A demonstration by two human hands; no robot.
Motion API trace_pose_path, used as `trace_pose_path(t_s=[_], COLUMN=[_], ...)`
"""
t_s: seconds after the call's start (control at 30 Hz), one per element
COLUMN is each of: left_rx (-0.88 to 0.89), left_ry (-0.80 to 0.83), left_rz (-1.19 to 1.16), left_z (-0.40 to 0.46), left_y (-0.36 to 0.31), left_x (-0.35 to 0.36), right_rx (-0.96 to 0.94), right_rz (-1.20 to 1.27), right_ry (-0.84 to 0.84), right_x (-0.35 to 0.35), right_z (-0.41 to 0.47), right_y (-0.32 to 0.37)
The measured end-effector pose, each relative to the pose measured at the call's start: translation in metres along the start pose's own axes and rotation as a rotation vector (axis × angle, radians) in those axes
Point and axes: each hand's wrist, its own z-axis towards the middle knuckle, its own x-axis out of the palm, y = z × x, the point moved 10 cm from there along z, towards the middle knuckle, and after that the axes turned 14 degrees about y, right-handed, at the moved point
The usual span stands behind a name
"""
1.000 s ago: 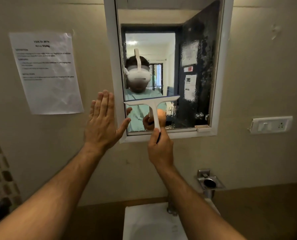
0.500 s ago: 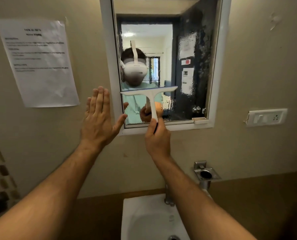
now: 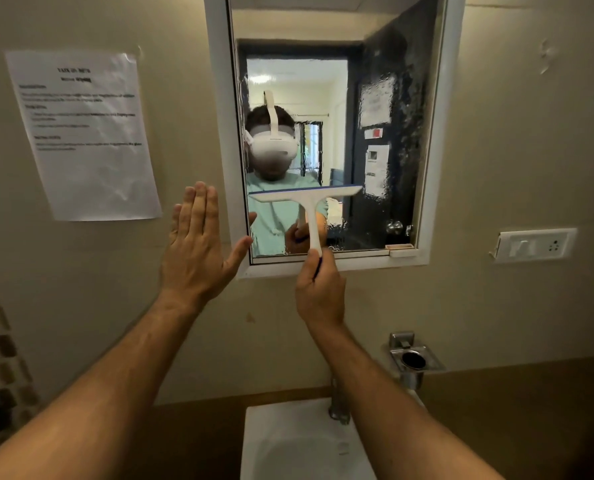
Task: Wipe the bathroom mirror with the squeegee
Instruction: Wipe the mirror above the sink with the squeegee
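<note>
White squeegee (image 3: pixel 309 202) against the lower half of the mirror (image 3: pixel 403 98), T-shaped, blade bar across the top and tilted a little, right end higher; thin blue strip along the blade edge. Handle runs down to the mirror's bottom edge. Right hand (image 3: pixel 320 289) wrapped around the handle's lower end, fingers curled tight, just below the white frame (image 3: pixel 216 98). Glass to the right of the blade carries water beads and streaks. Left hand (image 3: pixel 195 247) flat on the wall beside the frame's left side, fingers straight and together, thumb spread toward the frame, holding nothing. Printed sheet (image 3: pixel 87 133) stuck on the wall further left. Switch plate (image 3: pixel 534 244) right of the mirror. Below: white basin (image 3: pixel 288 445), metal tap (image 3: pixel 339 403), steel holder (image 3: pixel 415 358).
</note>
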Motion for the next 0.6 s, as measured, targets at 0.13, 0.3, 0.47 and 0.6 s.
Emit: trace_pose_path(t_s=[0.13,0.3,0.47,0.6], left_rx=[0.021,0.026,0.043,0.031], left_ry=[0.003,0.018,0.01,0.015], left_rz=[0.003,-0.004,-0.016,-0.009], left_z=[-0.005,-0.006,-0.008,-0.007], left_y=[-0.005,-0.006,-0.01,-0.008], left_x=[0.006,0.011,0.013,0.015], right_rx=[0.016,0.048,-0.009,-0.015], right_rz=[-0.036,-0.005,0.014,0.018], right_ry=[0.037,0.07,-0.037,-0.025], right_x=[0.009,0.015,0.004,0.008], right_z=[-0.023,-0.044,-0.014,-0.011], right_y=[-0.024,-0.043,-0.008,-0.003])
